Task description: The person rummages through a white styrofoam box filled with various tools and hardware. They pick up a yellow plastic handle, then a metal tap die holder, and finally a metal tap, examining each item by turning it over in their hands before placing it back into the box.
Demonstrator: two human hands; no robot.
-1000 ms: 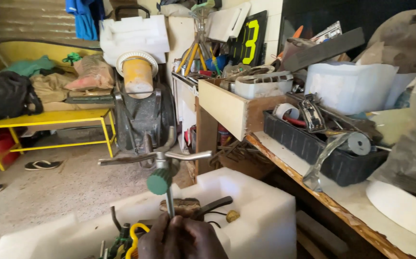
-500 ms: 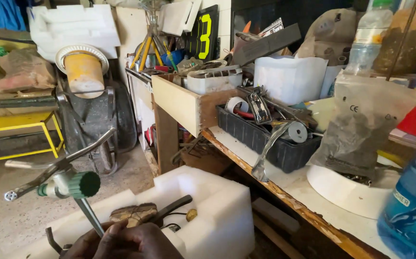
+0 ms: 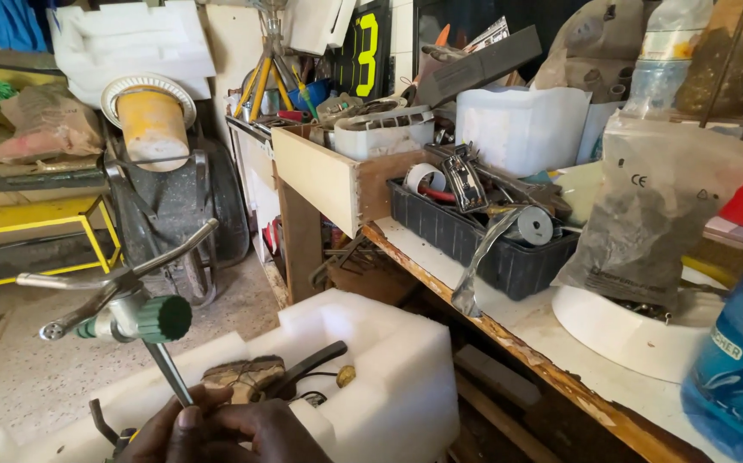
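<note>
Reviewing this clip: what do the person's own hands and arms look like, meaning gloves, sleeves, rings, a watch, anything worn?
Only the hands show, at the bottom edge of the head view, close together so left and right are hard to tell apart. They are bare: no gloves, and no rings on the visible fingers. The wrists and forearms lie below the frame, so sleeves or a watch cannot be judged.

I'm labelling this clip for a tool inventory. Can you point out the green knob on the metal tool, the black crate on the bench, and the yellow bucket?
green knob (image 3: 164, 318): head view, on its ribbed side.
black crate (image 3: 440, 228): head view, on its front wall.
yellow bucket (image 3: 152, 130): head view, on its side.
</note>
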